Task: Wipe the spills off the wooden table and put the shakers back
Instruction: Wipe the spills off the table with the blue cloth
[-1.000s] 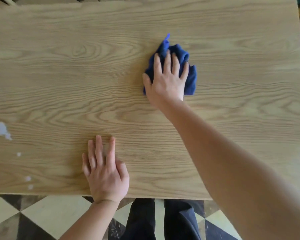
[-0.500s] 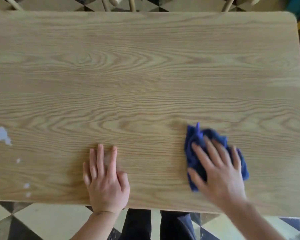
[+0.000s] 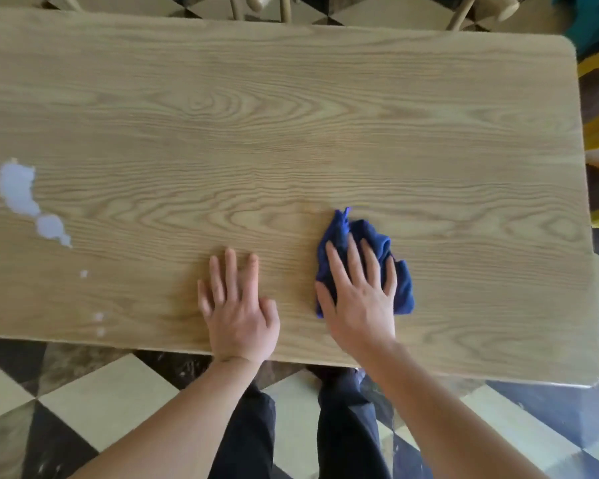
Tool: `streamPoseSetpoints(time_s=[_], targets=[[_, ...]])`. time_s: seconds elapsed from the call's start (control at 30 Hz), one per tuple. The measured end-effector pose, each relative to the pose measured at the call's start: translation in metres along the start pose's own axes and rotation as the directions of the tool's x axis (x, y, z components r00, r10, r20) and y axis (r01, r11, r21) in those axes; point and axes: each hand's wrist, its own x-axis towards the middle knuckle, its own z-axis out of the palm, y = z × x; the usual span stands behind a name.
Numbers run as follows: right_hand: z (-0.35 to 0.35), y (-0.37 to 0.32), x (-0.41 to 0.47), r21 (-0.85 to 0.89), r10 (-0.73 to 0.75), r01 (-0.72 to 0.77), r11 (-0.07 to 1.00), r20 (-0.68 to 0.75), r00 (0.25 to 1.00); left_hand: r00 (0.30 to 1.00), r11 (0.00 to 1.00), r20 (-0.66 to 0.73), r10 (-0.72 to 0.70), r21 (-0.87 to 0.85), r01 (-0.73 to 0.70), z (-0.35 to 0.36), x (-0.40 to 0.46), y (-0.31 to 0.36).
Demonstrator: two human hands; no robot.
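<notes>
The person stands at the near long edge of a pale, rectangular wooden table with strong grain (image 3: 291,133), both forearms reaching forward over the edge from below. The left hand (image 3: 237,305) lies palm down on the bare wood, its wrist just past the table's edge, the fingers straight and slightly fanned, the thumb tucked out to the inner side; it holds nothing and simply rests flat. The right hand (image 3: 358,299) sits just beside it, also palm down, pressed on a crumpled dark blue cloth (image 3: 400,288). Its fingers are stretched long and spread a little across the top of the fabric, not curled around it, so the cloth is pinned under the flat of the hand against the table. One pointed corner of the cloth sticks out beyond the fingertips toward the far side, and a fold bulges out past the little finger. The right forearm runs in at an angle from the lower right, the left one from the lower left. Well away to the left, near the table's end, a milky white puddle (image 3: 18,191) spreads on the wood with a smaller blob trailing off it, and a few small white drops (image 3: 98,318) dot the surface closer to the near edge. Below the table, dark trousers (image 3: 246,437) show above a black and cream checked floor (image 3: 101,402).
</notes>
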Motion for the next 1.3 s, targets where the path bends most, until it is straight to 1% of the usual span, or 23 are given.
streamPoseSetpoints(time_s=[0.07,0.13,0.23,0.27,0.3,0.33,0.4,0.47,0.53,0.6,0.7,0.8,0.87,0.9,0.93,1.0,1.07,1.1,1.17,1.3], targets=[[0.014,-0.033,-0.038,0.019,-0.043,0.041,0.999,0.085,0.996,0.998,1.000,0.066,-0.002,-0.001,0.002,-0.007,-0.001,-0.001],[0.022,-0.058,-0.054,0.013,-0.024,0.023,1.000,0.123,0.992,0.992,0.999,0.127,0.024,-0.033,-0.019,-0.017,-0.001,-0.008],[0.022,-0.083,-0.054,-0.008,0.079,-0.079,0.997,0.137,0.987,0.944,0.982,0.271,0.188,-0.049,-0.181,-0.048,-0.001,-0.035],[0.021,-0.093,-0.052,-0.007,0.099,-0.099,0.995,0.155,0.983,0.934,0.980,0.297,0.199,-0.051,-0.192,-0.060,-0.003,-0.050],[0.019,-0.105,-0.050,-0.015,0.092,-0.091,0.996,0.185,0.978,0.936,0.986,0.309,0.169,-0.056,-0.159,-0.072,-0.008,-0.068],[0.018,-0.121,-0.048,-0.029,0.056,-0.051,0.998,0.209,0.976,0.946,0.992,0.300,0.123,-0.064,-0.108,-0.081,-0.015,-0.089],[0.022,-0.159,-0.044,-0.048,-0.051,0.064,0.997,0.231,0.972,0.962,0.996,0.269,0.057,-0.080,-0.037,-0.093,-0.029,-0.138],[0.032,-0.197,-0.040,-0.056,-0.144,0.161,0.985,0.227,0.963,0.965,0.997,0.262,-0.002,-0.068,0.021,-0.101,-0.035,-0.192],[0.044,-0.227,-0.042,-0.072,-0.237,0.256,0.964,0.204,0.950,0.963,0.991,0.252,-0.098,-0.064,0.117,-0.106,-0.033,-0.244],[0.057,-0.253,-0.044,-0.085,-0.379,0.404,0.911,0.210,0.901,0.953,0.975,0.232,-0.195,-0.064,0.215,-0.107,-0.028,-0.288],[0.073,-0.283,-0.036,-0.078,-0.595,0.627,0.775,0.243,0.766,0.938,0.948,0.192,-0.289,-0.077,0.308,-0.104,-0.015,-0.336],[0.082,-0.305,-0.012,-0.034,-0.704,0.740,0.672,0.280,0.652,0.935,0.940,0.154,-0.320,-0.073,0.334,-0.101,-0.004,-0.361],[0.084,-0.321,0.007,-0.005,-0.745,0.779,0.627,0.287,0.602,0.935,0.936,0.113,-0.336,-0.070,0.344,-0.100,0.005,-0.367],[0.084,-0.328,0.015,-0.004,-0.749,0.779,0.627,0.275,0.603,0.938,0.938,0.094,-0.335,-0.058,0.341,-0.100,0.011,-0.368],[0.083,-0.336,0.023,-0.003,-0.738,0.764,0.645,0.257,0.624,0.936,0.937,0.087,-0.340,-0.051,0.345,-0.099,0.020,-0.369],[0.082,-0.352,0.039,-0.003,-0.682,0.695,0.719,0.191,0.706,0.926,0.928,0.098,-0.364,-0.054,0.370,-0.101,0.039,-0.375],[0.079,-0.365,0.054,-0.010,-0.592,0.598,0.801,0.126,0.796,0.916,0.916,0.092,-0.391,-0.054,0.397,-0.105,0.055,-0.385],[0.079,-0.372,0.063,-0.011,-0.550,0.554,0.833,0.106,0.829,0.913,0.913,0.087,-0.398,-0.062,0.404,-0.107,0.063,-0.393],[0.078,-0.383,0.079,-0.013,-0.484,0.487,0.874,0.073,0.872,0.918,0.915,0.069,-0.390,-0.081,0.395,-0.111,0.079,-0.411],[0.083,-0.397,0.104,-0.037,-0.351,0.350,0.936,-0.025,0.936,0.944,0.941,0.005,-0.330,-0.078,0.329,-0.112,0.111,-0.453]])
